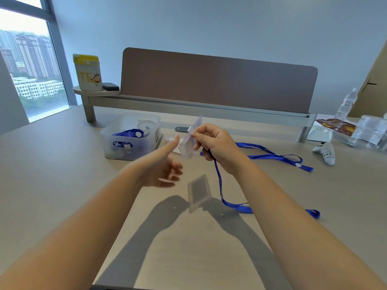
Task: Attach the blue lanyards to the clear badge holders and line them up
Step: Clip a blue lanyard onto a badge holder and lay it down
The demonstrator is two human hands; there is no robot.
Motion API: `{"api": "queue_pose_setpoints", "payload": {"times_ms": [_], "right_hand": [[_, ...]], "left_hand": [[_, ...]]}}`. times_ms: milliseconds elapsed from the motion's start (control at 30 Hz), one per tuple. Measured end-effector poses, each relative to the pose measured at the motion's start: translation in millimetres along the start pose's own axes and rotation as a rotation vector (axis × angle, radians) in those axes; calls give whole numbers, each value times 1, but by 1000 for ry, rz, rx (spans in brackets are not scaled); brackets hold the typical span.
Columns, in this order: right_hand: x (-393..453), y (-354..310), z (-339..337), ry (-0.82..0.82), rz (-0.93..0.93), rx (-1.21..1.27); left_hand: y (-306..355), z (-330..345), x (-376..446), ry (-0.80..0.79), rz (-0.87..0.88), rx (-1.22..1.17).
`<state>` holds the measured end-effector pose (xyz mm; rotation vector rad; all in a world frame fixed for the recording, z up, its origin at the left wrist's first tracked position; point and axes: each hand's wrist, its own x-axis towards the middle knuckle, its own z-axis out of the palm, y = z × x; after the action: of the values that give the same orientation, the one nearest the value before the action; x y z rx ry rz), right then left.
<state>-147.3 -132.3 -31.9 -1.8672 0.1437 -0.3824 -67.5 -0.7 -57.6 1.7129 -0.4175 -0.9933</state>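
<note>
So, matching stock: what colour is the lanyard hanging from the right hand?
Blue lanyard, head view.

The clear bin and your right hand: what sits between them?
In the head view, between the clear bin and the right hand is the clear badge holder it pinches, with the open left hand's thumb reaching toward it.

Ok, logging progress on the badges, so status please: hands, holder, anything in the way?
Right hand pinches clear badge holder, blue lanyard hanging below. Left hand open, blurred, beside it. Nothing blocking.
</note>
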Motion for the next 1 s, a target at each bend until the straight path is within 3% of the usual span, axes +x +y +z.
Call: {"api": "queue_pose_setpoints", "payload": {"times_ms": [67,133,267,433,533,600,667,733,833,1000], "right_hand": [[1,1,-2,-32,43,-22],[0,3,-4,-88,76,-16],[-2,11,-6,-95,180,-268],[1,30,-20,229,216,-595],[0,36,-34,454,219,-777],[-2,38,-41,474,283,-844],[-4,35,-42,435,381,-572],[-7,31,-39,363,456,-61],[-10,33,-34,319,366,572],[-3,38,-44,518,238,1020]], "left_hand": [[-11,0,5,-138,-106,-98],[-14,3,8,-175,-90,-305],[-8,10,10,118,73,-655],[6,11,7,406,242,-618],[13,13,2,455,282,-577],[17,15,-1,444,304,-573],[20,17,-3,418,330,-584],[22,18,-4,398,343,-593],[23,20,-5,383,354,-603],[14,18,5,404,359,-664]]}}
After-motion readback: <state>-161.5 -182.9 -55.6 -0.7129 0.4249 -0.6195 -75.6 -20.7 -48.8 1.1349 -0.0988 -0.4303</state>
